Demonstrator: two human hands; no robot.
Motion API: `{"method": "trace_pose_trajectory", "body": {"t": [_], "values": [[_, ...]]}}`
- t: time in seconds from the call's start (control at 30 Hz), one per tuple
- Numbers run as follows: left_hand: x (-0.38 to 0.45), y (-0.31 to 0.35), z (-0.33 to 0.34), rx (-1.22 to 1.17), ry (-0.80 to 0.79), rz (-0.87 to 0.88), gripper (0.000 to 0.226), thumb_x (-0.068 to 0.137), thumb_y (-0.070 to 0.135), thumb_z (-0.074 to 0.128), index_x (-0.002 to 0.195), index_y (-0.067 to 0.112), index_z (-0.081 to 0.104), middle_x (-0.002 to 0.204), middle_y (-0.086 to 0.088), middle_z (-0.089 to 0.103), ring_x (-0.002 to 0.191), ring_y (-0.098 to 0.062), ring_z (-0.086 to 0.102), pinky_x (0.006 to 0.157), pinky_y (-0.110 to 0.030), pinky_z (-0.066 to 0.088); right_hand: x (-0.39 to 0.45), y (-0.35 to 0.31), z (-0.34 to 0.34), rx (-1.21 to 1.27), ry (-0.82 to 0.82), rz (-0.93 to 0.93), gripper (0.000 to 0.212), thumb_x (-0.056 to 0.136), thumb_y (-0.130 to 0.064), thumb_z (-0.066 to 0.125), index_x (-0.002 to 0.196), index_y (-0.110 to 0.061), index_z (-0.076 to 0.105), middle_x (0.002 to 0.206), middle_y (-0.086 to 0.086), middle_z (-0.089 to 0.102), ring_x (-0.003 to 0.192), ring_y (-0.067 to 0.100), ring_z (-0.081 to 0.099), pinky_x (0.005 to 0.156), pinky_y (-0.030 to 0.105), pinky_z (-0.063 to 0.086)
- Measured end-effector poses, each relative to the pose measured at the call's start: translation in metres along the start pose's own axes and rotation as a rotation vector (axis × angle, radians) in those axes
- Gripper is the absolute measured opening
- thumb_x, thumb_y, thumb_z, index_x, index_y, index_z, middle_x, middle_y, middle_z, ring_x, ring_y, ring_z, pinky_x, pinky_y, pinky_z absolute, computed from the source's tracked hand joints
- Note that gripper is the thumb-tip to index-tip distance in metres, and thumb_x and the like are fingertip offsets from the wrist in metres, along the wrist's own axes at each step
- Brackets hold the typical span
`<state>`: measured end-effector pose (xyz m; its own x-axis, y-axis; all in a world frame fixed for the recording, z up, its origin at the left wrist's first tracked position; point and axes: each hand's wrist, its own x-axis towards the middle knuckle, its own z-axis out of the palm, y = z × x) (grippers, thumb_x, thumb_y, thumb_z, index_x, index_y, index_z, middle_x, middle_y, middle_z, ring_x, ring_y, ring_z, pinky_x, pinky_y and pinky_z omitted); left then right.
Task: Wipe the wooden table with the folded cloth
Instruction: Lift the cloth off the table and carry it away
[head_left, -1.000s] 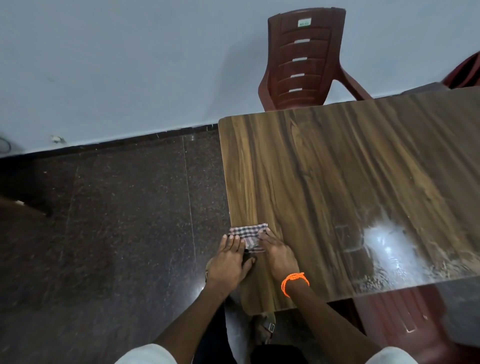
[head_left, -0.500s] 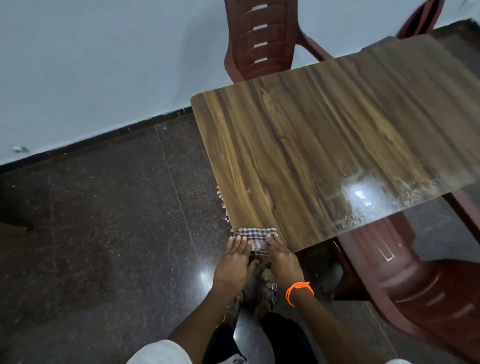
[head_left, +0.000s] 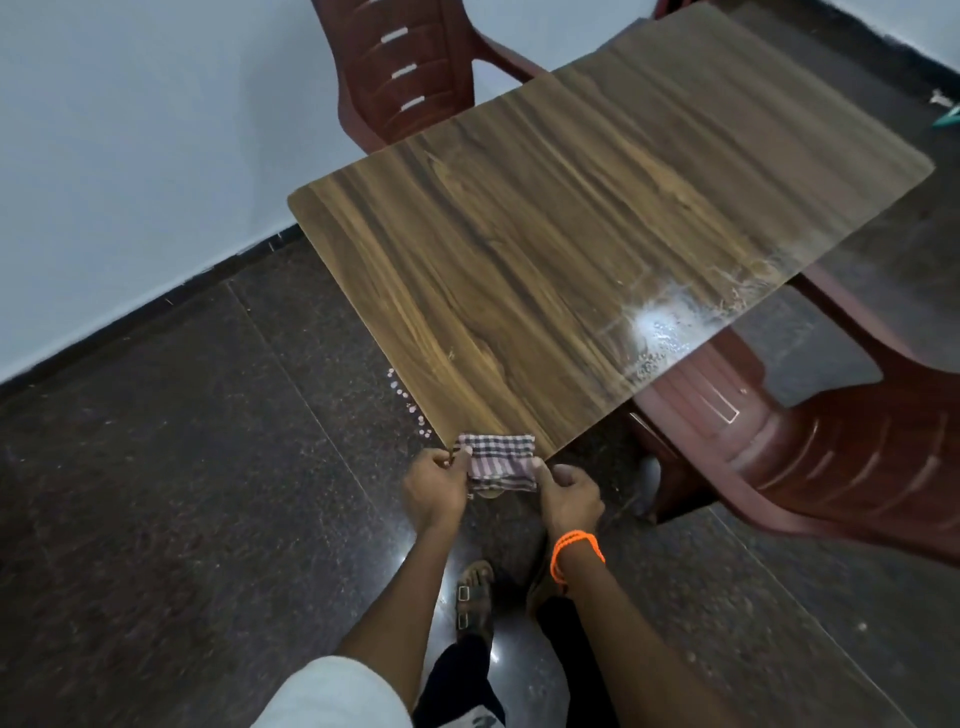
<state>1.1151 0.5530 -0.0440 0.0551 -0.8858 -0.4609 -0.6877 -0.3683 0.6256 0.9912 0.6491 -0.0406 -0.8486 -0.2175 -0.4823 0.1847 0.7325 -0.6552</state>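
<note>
A folded checked cloth hangs at the near corner of the wooden table, its top edge at the table's lip and the rest below it. My left hand pinches the cloth's left edge. My right hand, with an orange band on the wrist, grips the cloth's right edge with thumb on top. A bright wet-looking patch shines on the table's near right edge.
A dark red plastic chair stands against the white wall behind the table. Another red chair sits at the table's right side. Small white specks lie on the dark floor beside the table's left edge. My sandalled feet are below.
The cloth has slid off the table's near corner and now hangs between both hands. My fingers went from lying flat on it to gripping its edges. The view swung right.
</note>
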Motion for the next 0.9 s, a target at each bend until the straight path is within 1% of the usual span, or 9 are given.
{"method": "trace_pose_trajectory", "body": {"t": [0.1, 0.27, 0.4, 0.47, 0.57, 0.67, 0.7, 0.83, 0.9], "values": [[0.006, 0.002, 0.009, -0.018, -0.104, -0.189, 0.052, 0.081, 0.046, 0.082, 0.112, 0.006, 0.071, 0.111, -0.015, 0.072, 0.107, -0.034, 0.066, 0.091, -0.042, 0.054, 0.008, -0.007, 0.008, 0.034, -0.140, 0.149, 0.047, 0.066, -0.049, 0.081, 0.092, -0.012, 0.071, 0.096, 0.009, 0.071, 0.093, 0.026, 0.063, 0.086, 0.036, 0.051], [0.007, -0.006, 0.022, -0.059, -0.100, -0.211, 0.037, 0.081, 0.041, 0.085, 0.087, 0.006, 0.074, 0.096, -0.017, 0.075, 0.092, -0.034, 0.070, 0.080, -0.043, 0.058, 0.019, -0.010, 0.008, 0.050, -0.182, 0.139, 0.044, 0.062, -0.044, 0.085, 0.085, -0.010, 0.068, 0.092, 0.012, 0.071, 0.089, 0.028, 0.065, 0.085, 0.042, 0.052], [-0.005, -0.011, 0.022, 0.021, -0.073, -0.154, 0.034, 0.082, 0.041, 0.084, 0.087, 0.008, 0.076, 0.096, -0.018, 0.076, 0.086, -0.034, 0.069, 0.075, -0.040, 0.055, 0.016, -0.001, 0.000, 0.030, -0.217, 0.118, 0.045, 0.063, -0.040, 0.085, 0.091, -0.007, 0.071, 0.094, 0.014, 0.071, 0.091, 0.029, 0.066, 0.083, 0.038, 0.054], [-0.018, -0.012, 0.019, 0.096, -0.136, -0.167, 0.043, 0.082, 0.042, 0.084, 0.096, 0.002, 0.077, 0.100, -0.020, 0.076, 0.093, -0.036, 0.070, 0.078, -0.041, 0.056, 0.009, 0.007, -0.010, 0.039, -0.249, 0.152, 0.046, 0.064, -0.037, 0.084, 0.096, -0.005, 0.072, 0.098, 0.013, 0.071, 0.094, 0.028, 0.066, 0.085, 0.037, 0.053], [-0.033, -0.007, 0.013, 0.137, -0.290, -0.247, 0.050, 0.079, 0.034, 0.087, 0.109, -0.003, 0.072, 0.109, -0.021, 0.073, 0.099, -0.034, 0.071, 0.082, -0.043, 0.060, 0.000, 0.017, -0.034, 0.062, -0.299, 0.232, 0.032, 0.064, -0.028, 0.084, 0.085, -0.005, 0.075, 0.091, 0.013, 0.072, 0.088, 0.028, 0.067, 0.079, 0.035, 0.055], [-0.051, 0.008, 0.012, 0.103, -0.441, -0.261, 0.043, 0.080, 0.022, 0.086, 0.111, -0.004, 0.071, 0.104, -0.019, 0.075, 0.084, -0.028, 0.074, 0.075, -0.041, 0.060, -0.008, 0.024, -0.065, 0.179, -0.310, 0.269, 0.021, 0.065, -0.019, 0.082, 0.066, -0.003, 0.069, 0.076, 0.016, 0.067, 0.068, 0.024, 0.062, 0.062, 0.035, 0.048], [-0.056, 0.013, 0.013, 0.085, -0.461, -0.252, 0.038, 0.081, 0.019, 0.085, 0.108, -0.004, 0.071, 0.102, -0.019, 0.076, 0.078, -0.027, 0.073, 0.072, -0.039, 0.060, -0.009, 0.025, -0.073, 0.230, -0.308, 0.276, 0.020, 0.065, -0.017, 0.082, 0.065, -0.002, 0.068, 0.074, 0.015, 0.065, 0.066, 0.023, 0.059, 0.061, 0.035, 0.048], [-0.086, 0.038, 0.021, -0.005, -0.538, -0.216, 0.021, 0.082, 0.013, 0.083, 0.095, -0.003, 0.075, 0.089, -0.013, 0.075, 0.068, -0.021, 0.066, 0.059, -0.032, 0.056, -0.015, 0.034, -0.121, 0.427, -0.286, 0.294, 0.021, 0.070, -0.017, 0.082, 0.079, -0.001, 0.072, 0.089, 0.021, 0.071, 0.079, 0.027, 0.065, 0.081, 0.043, 0.054], [-0.105, 0.052, 0.025, -0.043, -0.588, -0.191, 0.014, 0.085, 0.013, 0.081, 0.088, 0.001, 0.074, 0.082, -0.010, 0.074, 0.060, -0.016, 0.063, 0.051, -0.026, 0.051, -0.016, 0.040, -0.147, 0.499, -0.283, 0.299, 0.026, 0.071, -0.022, 0.083, 0.084, -0.002, 0.073, 0.092, 0.017, 0.073, 0.087, 0.026, 0.069, 0.086, 0.043, 0.055]]}}
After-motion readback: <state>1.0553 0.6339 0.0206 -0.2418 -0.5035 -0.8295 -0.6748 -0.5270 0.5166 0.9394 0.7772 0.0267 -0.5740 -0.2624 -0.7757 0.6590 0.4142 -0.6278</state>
